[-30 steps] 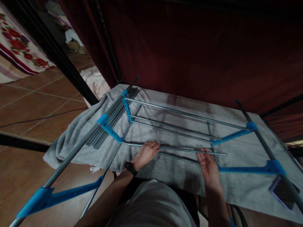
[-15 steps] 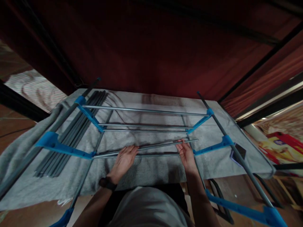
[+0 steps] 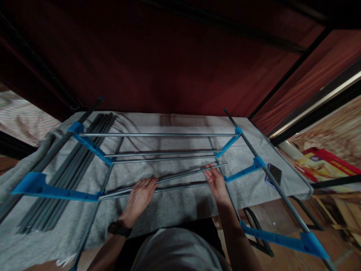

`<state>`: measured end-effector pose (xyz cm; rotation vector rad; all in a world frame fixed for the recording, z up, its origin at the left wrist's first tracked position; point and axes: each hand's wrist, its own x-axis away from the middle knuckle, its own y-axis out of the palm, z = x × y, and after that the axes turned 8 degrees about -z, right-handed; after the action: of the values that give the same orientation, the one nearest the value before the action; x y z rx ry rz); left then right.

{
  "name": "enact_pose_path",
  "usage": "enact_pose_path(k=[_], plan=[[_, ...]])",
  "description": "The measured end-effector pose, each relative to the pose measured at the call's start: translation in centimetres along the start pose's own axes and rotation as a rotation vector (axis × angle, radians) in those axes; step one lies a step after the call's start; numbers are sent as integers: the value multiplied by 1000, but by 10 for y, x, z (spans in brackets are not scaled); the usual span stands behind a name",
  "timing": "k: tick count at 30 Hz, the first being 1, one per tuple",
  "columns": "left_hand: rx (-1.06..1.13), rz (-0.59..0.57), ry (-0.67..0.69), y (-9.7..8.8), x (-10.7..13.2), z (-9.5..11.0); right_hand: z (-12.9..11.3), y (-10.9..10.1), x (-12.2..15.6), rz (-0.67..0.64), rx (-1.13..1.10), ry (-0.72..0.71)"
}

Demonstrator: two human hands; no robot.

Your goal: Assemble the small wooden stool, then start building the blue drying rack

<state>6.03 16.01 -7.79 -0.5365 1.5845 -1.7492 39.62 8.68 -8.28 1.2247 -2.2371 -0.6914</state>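
A thin grey metal rod (image 3: 183,175) runs slantwise between my hands, its left end at a blue plastic bracket (image 3: 56,191) and its right end free and raised. My left hand (image 3: 141,195) is closed over the rod left of its middle. Near the free end, my right hand (image 3: 217,183) pinches the rod between thumb and fingers, beside the right blue bracket (image 3: 244,170). Just below lies another crossbar (image 3: 180,186), which spans the two brackets. Behind them, more crossbars (image 3: 160,134) join the rear pair of brackets on the rack frame.
Several loose grey tubes (image 3: 67,173) lie bundled on the grey blanket (image 3: 175,210) at the left. A phone (image 3: 273,175) rests under the right upright (image 3: 287,203). A red and yellow box (image 3: 324,165) is at far right. A dark red curtain (image 3: 158,67) hangs behind.
The view has shifted, so the rack appears lower and further left. Both hands keep their hold on the slanted rod, which stands almost the same relative to the rack.
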Motion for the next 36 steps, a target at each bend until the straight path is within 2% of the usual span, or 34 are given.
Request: enact_pose_path(k=[14,25,36], plan=[[74,34,1,-3,6,-2,0,1,-4,20,-2,4],[61,48,-8,0,10,-3,-19,20,-6,-10,1,-32],[129,77,-35,-10,8,0,-26,30,-16,-51,56,-54]])
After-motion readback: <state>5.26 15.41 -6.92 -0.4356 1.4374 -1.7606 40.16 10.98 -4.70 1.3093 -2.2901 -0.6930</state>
